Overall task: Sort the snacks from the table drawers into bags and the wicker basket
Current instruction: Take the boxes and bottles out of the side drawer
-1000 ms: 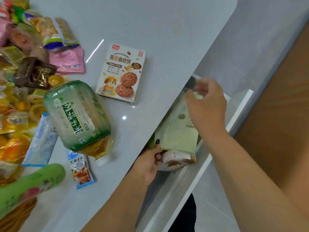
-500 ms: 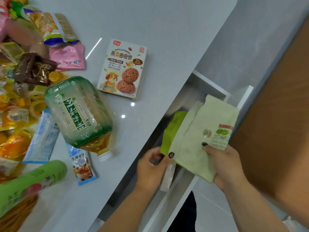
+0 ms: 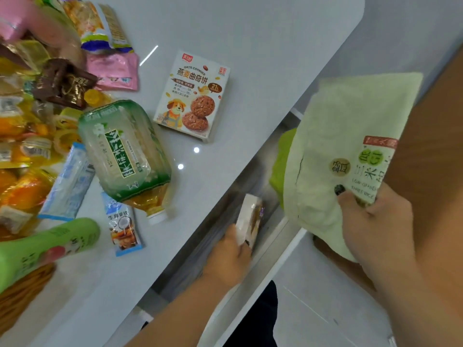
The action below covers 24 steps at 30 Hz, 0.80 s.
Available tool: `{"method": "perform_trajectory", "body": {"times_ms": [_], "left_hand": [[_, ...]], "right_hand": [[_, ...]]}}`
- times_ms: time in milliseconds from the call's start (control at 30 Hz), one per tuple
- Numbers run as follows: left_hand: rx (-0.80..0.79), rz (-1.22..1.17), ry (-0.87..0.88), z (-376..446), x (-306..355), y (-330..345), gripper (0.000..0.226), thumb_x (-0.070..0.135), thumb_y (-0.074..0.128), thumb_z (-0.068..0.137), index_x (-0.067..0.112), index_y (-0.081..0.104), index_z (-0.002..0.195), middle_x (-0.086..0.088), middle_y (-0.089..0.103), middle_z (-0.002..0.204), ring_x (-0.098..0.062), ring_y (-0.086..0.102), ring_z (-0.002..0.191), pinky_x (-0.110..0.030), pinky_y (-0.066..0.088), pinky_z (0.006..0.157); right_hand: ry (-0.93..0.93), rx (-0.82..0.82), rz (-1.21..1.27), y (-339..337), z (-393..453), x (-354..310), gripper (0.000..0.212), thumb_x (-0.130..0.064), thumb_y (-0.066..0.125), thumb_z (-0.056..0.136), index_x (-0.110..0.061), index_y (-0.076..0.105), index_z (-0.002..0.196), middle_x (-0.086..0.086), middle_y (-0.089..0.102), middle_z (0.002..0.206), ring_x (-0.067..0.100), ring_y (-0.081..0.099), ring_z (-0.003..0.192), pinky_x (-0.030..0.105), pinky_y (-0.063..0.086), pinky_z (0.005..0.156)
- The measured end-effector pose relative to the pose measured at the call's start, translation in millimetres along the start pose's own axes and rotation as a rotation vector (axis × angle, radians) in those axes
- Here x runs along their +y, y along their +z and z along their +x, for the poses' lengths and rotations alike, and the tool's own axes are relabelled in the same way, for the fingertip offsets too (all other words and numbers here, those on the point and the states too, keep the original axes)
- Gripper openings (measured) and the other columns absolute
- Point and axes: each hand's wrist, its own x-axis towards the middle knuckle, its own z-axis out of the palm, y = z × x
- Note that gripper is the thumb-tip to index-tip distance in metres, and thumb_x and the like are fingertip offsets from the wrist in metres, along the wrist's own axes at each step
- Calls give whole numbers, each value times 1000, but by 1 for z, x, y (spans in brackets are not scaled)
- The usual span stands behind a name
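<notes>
Two packets are coming out of the open drawer (image 3: 253, 196) at once: your right hand (image 3: 375, 229) is pinching the pale green bag (image 3: 350, 146) by one corner above it, your left hand (image 3: 230, 256) is gripping a small white packet (image 3: 250, 216) still inside. The bag could be slipping (a corner pinch is thin), or the packet catching under the table (image 3: 250, 46) edge. The drawer's depth is lying hidden; the packet is blurring; the wicker basket (image 3: 20, 294) is being cut off.

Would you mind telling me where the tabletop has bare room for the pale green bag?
The table is bare right of and beyond the oat cookie box, out to its far edge. A second free patch lies along the near edge, below the coconut latte sachet. The left side is crowded with the snack pile and the lying tea bottle.
</notes>
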Motion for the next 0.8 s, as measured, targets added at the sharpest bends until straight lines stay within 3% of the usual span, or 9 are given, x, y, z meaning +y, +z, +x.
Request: {"method": "perform_trajectory", "body": {"times_ms": [100, 200, 267, 333, 367, 467, 567, 667, 800], "left_hand": [[-33, -217, 27, -39, 19, -42, 35, 33, 54, 98, 31, 41, 131, 7, 60, 125, -12, 60, 110, -36, 57, 90], [7, -342, 42, -87, 35, -91, 35, 34, 55, 96, 46, 40, 125, 21, 56, 125, -10, 57, 116, -32, 55, 94], [84, -419, 68, -123, 49, -130, 35, 22, 59, 95, 47, 47, 116, 19, 65, 115, -9, 63, 107, -31, 57, 89], [182, -457, 99, -161, 65, -175, 37, 13, 61, 93, 45, 54, 111, 12, 73, 101, -7, 69, 92, -27, 57, 74], [228, -444, 116, -178, 73, -199, 35, 14, 61, 92, 43, 56, 111, 13, 74, 98, -5, 69, 88, -25, 56, 71], [317, -293, 142, -218, 93, -274, 25, 30, 58, 93, 44, 54, 113, 14, 74, 94, -3, 69, 80, -26, 53, 64], [425, -162, 110, -221, 89, -332, 23, 33, 56, 94, 39, 52, 116, 3, 72, 87, -7, 59, 58, -27, 40, 50], [562, -44, 67, -186, 75, -362, 26, 31, 54, 96, 26, 49, 121, 2, 68, 90, -11, 58, 66, -28, 37, 52], [531, 86, -24, -117, 46, -361, 40, 26, 53, 96, 13, 41, 132, -7, 63, 109, -25, 58, 87, -31, 39, 66]], "right_hand": [[-168, -113, -117, 6, 10, -36, 30, -3, 52, 93, -4, 61, 122, -9, 56, 108, 5, 54, 93, -7, 35, 59], [-341, -240, -205, 21, 18, -86, 32, -8, 48, 96, -8, 58, 126, -8, 57, 111, 6, 50, 97, 5, 38, 66], [-417, -313, -233, 30, 21, -126, 30, -10, 47, 97, -10, 59, 125, -4, 62, 111, 9, 52, 93, 14, 40, 71], [-484, -395, -267, 42, 22, -165, 31, -10, 44, 98, -12, 59, 124, 1, 65, 108, 14, 55, 88, 14, 42, 66], [-533, -423, -310, 49, 21, -184, 32, -9, 42, 97, -13, 59, 123, 3, 65, 102, 18, 56, 83, 15, 43, 61], [-700, -486, -452, 72, 14, -237, 36, -4, 42, 92, -16, 58, 121, 12, 63, 88, 35, 58, 81, 35, 50, 65], [-788, -500, -666, 101, 12, -270, 48, 1, 43, 85, -21, 53, 127, 11, 55, 82, 36, 54, 76, 33, 42, 60], [-709, -499, -768, 135, 14, -281, 44, 1, 46, 84, -13, 51, 125, 13, 51, 88, 32, 50, 75, 32, 39, 61], [-602, -573, -871, 179, -3, -274, 30, 1, 49, 88, -3, 55, 117, 16, 57, 104, 34, 57, 91, 31, 38, 67]]}}
